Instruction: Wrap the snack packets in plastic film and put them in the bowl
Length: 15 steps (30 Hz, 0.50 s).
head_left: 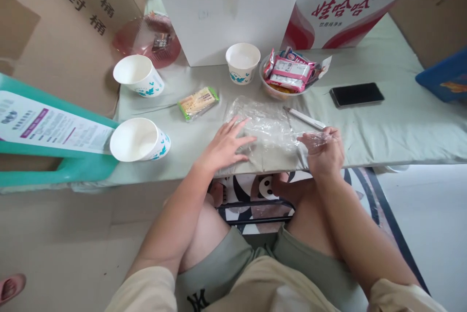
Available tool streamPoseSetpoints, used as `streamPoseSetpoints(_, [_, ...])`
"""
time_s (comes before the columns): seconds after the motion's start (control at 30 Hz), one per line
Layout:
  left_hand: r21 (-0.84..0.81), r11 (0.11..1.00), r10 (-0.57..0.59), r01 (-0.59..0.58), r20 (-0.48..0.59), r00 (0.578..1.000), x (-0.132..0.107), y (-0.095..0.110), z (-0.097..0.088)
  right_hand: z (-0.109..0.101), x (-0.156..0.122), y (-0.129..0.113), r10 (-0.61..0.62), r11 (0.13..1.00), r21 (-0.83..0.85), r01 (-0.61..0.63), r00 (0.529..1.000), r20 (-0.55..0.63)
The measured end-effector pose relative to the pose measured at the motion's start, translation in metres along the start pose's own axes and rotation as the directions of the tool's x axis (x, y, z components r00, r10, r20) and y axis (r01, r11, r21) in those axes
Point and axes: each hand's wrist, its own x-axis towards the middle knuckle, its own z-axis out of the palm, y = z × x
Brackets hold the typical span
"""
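- Head view: in the middle, near the front edge of a worktop covered in pale green cloth, crumpled clear plastic film, lying between both hands.
- At the film's left edge, left hand, palm down, grip spread with fingers fanned apart.
- At the film's right end, right hand, grip closed, pinching a bunched end of the film.
- Just beyond the right hand, slim white tool, lying slantwise; cannot tell whether touching the fingers.
- Beyond the film, shallow clear plastic bowl, heaped with pink, red and blue wrapped snack packets.
- Left of the bowl, white paper cup with teal leaf print, in front of a tall plain white carton.
- Farther left, two more cups alike, rear cup and front cup, apart from each other.
- Just beside the front cup, teal plastic frame with a white label.
- Between these cups and the film, flat yellow-and-green packet.
- Behind the rear cup, translucent red plastic dish.
- Toward the right, black phone, lying flat; behind, white-and-red carton.
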Motion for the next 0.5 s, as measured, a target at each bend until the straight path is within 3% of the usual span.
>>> streamPoseSetpoints(0.07, [-0.073,0.996,0.042,-0.048,-0.085,0.995,0.004,-0.002,0.005,0.003,0.002,0.000,-0.011,1.000,-0.023,0.011,1.000,-0.025])
streamPoseSetpoints(0.13, [-0.249,0.965,0.028,-0.081,-0.209,0.978,0.007,-0.007,0.009,0.007,0.003,-0.001,-0.038,0.996,-0.087,0.033,0.997,-0.061])
streamPoseSetpoints(0.23, [-0.625,0.771,-0.168,-0.121,-0.383,0.908,0.011,-0.016,0.010,0.010,0.003,-0.003,-0.083,0.972,-0.226,0.060,0.992,-0.092])
streamPoseSetpoints(0.3, [-0.812,0.571,-0.377,-0.120,-0.389,0.841,0.014,-0.019,0.008,0.009,0.001,-0.005,-0.116,0.934,-0.348,0.085,0.991,-0.068])
streamPoseSetpoints(0.37, [-0.904,0.422,-0.562,-0.068,-0.320,0.763,0.018,-0.021,0.006,0.007,-0.002,-0.007,-0.150,0.875,-0.469,0.122,0.988,-0.023])
streamPoseSetpoints(0.43, [-0.925,0.380,-0.666,0.015,-0.262,0.698,0.022,-0.022,0.004,0.004,-0.006,-0.009,-0.157,0.807,-0.572,0.145,0.987,0.029])
streamPoseSetpoints(0.5, [-0.897,0.435,-0.690,0.075,-0.279,0.668,0.027,-0.024,0.003,0.002,-0.009,-0.010,-0.141,0.749,-0.647,0.144,0.988,0.057])
